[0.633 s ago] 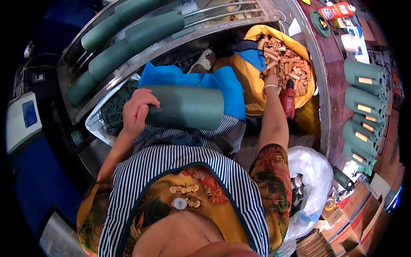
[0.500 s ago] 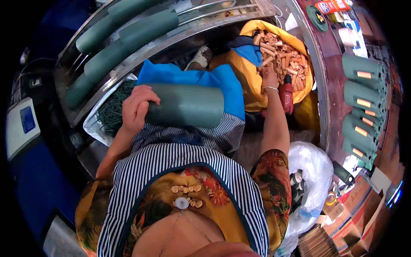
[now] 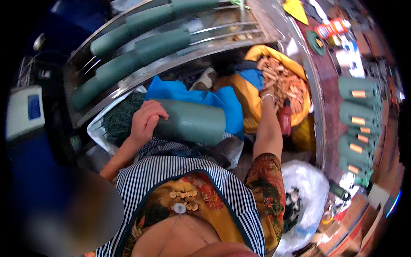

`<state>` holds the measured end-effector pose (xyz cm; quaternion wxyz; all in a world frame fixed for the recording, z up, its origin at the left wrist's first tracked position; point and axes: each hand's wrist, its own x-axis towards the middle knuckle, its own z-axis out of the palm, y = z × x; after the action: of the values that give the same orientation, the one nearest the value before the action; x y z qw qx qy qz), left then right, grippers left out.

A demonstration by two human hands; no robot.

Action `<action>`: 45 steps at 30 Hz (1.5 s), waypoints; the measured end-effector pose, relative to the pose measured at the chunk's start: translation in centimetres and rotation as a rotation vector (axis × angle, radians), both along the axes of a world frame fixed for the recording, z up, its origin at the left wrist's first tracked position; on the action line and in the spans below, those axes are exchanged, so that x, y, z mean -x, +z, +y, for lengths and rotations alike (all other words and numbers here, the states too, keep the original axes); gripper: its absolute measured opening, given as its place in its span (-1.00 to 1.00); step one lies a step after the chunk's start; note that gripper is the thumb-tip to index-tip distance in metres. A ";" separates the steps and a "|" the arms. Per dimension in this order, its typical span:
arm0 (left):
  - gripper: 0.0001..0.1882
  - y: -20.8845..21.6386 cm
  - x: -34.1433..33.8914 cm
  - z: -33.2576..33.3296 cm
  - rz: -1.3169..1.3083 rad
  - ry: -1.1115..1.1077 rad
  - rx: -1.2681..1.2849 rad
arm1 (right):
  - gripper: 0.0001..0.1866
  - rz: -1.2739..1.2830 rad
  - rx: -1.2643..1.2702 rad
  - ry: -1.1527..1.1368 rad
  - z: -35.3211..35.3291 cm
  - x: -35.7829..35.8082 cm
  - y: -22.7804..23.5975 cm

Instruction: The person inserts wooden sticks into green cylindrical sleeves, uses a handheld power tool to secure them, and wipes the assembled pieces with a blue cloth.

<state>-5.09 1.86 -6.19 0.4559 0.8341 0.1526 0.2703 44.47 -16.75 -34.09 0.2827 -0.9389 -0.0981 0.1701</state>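
A long metal rack (image 3: 128, 81) curved across the space ahead of me, with several grey-green cylinders (image 3: 150, 19) lying along its rails. More of the same cylinders, each with an orange label, stood in a row on the reddish table (image 3: 327, 124) off to my right. Below the rack, a blue cloth (image 3: 222, 100) lay spread under the grey-green roll (image 3: 190, 122) resting across my lap, over my striped apron (image 3: 180, 171). Beyond the cloth sat a yellow sack (image 3: 261, 53), open and heaped with short tan wooden pieces (image 3: 287, 83). A white plastic bag (image 3: 306, 188) slumped by my right side, and a tray of dark green fibres (image 3: 117, 118) lay to my left, just beside the roll.

My left hand (image 3: 145, 120) curled around the left end of the roll, fingers wrapped against it and gripping. My right hand (image 3: 269, 92) reached out into the sack among the wooden pieces; whether its fingers were clenched or released I could not tell, as they were buried among the pieces. A red bottle (image 3: 284, 120) stood just beside my right forearm.
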 end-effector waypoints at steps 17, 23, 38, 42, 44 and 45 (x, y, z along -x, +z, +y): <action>-0.46 -0.2 -3.5 -0.3 0.008 0.092 0.696 | -0.63 -0.090 -0.556 0.881 -0.5 32.8 28.4; -0.44 0.9 -2.6 -0.4 0.150 -0.014 0.315 | -0.66 -0.266 -0.579 0.987 2.1 34.2 28.5; -0.53 -0.6 -1.2 -0.6 0.136 -0.150 0.115 | -0.76 -0.136 -0.639 0.986 3.3 36.4 27.2; -0.53 -0.9 -2.8 -0.3 0.071 -0.193 0.341 | -0.74 0.061 -0.428 0.777 4.2 36.9 27.8; -0.53 -0.7 -4.0 0.0 0.023 -0.238 0.440 | -0.72 0.091 -0.439 0.723 3.9 35.9 28.8; -0.53 -0.3 -4.5 0.2 -0.014 -0.280 0.459 | -0.71 -0.107 -0.557 0.681 2.8 34.8 29.5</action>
<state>-0.61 2.10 -6.48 0.6672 0.7200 0.0901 0.1686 9.65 -13.90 -4.54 0.4473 -0.7486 -0.4584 0.1717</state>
